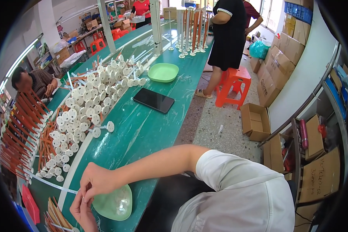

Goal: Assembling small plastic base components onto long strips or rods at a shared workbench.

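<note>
My right hand [98, 180] reaches across to the left, its fingertips pinched together just above my left hand [83, 213]. The left fingers are closed as well, and the two sets of fingertips meet. From them a thin white strip [58, 186] stretches up and left over the table; its end goes in at the left fingertips. Any small part in the right pinch is hidden by the fingers. Right beside the hands lies a light green bowl [113, 205] with small clear bits inside. A big heap of white round discs on strips [79, 104] spreads beyond the hands.
A black phone [154, 100] and a second green bowl [163, 72] lie on the green table [143, 129]. Brown strips stand in rows at the left [21, 131], with a red tray [30, 204] nearby. Co-workers are around; a red stool [232, 87] and cardboard boxes [255, 121] stand right.
</note>
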A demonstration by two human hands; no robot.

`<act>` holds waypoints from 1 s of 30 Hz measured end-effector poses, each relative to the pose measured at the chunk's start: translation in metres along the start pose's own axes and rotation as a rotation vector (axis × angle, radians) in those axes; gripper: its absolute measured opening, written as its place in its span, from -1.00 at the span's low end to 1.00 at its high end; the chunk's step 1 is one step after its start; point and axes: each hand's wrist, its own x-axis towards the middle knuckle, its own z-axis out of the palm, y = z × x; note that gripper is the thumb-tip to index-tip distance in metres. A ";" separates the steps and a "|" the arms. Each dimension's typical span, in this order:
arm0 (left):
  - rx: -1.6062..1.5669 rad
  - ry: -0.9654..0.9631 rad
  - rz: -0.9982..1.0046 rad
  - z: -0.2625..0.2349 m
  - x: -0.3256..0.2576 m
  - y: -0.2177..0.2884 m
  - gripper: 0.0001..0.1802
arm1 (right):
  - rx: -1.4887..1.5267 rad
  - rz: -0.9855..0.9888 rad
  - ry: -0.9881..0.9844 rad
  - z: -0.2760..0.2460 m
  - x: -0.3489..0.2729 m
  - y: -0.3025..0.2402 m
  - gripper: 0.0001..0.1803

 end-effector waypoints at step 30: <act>0.285 -0.032 0.116 0.007 -0.003 0.004 -0.83 | 0.171 0.213 0.035 0.003 0.000 -0.009 -0.76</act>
